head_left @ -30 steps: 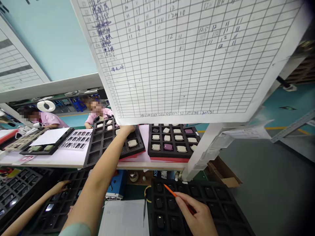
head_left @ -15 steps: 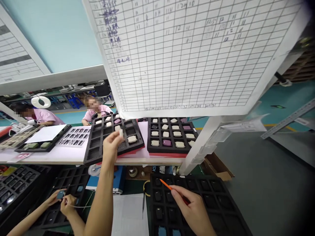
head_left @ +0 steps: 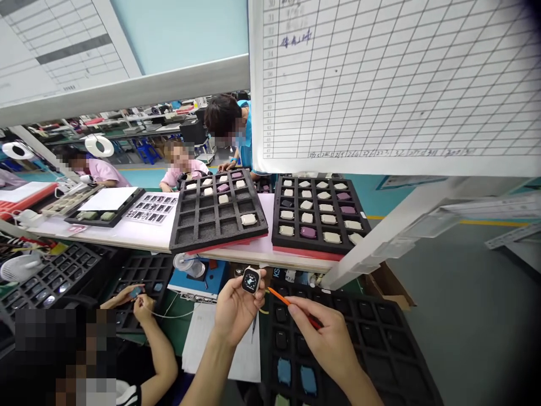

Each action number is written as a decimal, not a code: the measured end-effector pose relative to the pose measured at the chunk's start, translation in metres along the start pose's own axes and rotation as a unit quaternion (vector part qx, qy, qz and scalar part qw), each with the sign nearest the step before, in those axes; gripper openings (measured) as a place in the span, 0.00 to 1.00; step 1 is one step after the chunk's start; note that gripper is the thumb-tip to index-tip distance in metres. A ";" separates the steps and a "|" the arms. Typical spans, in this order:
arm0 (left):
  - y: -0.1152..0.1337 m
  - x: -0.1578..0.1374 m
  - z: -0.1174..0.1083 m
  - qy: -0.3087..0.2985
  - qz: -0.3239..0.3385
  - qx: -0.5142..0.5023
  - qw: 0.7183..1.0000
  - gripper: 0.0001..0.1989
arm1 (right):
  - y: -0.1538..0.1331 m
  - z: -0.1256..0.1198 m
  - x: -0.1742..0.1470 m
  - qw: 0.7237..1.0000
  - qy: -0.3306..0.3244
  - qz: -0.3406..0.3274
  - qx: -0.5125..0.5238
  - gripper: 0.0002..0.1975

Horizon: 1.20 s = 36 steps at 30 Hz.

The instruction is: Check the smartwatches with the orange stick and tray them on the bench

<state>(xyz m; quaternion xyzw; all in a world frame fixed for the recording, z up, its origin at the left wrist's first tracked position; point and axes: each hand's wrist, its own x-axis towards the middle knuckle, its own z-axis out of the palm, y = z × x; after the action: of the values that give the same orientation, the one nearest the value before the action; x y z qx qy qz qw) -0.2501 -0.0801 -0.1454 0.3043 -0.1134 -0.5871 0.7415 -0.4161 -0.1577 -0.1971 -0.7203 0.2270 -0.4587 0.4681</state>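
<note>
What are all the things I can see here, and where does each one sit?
Watch body: one, pale case with dark face, held up in the left hand.
Orange stick: one, thin, in the right hand.
Black trays on shelf: two side by side, holding cream and purple watch bodies; the left one is mostly bare cells.
Black tray below: one, under the right hand, with dark and blue parts.
White paper: one sheet, on the bench beneath the left wrist.
Grid chart: one, white, handwritten, hanging overhead.
Co-worker's hands: two, lower left, on a small part over another black tray.
Other people: three, beyond the shelf.
Left hand: pinching the watch body.
Right hand: gripping the stick.
</note>
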 end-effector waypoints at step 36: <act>-0.024 -0.006 -0.009 0.039 0.250 0.233 0.939 0.23 | -0.022 0.003 -0.011 0.997 0.008 -0.079 -0.026 0.07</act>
<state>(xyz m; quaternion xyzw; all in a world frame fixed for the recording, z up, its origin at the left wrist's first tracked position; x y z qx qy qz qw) -0.2667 -0.0750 -0.1653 0.4530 -0.2910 -0.3277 0.7763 -0.4215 -0.1377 -0.1830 -0.7444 0.1850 -0.4938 0.4097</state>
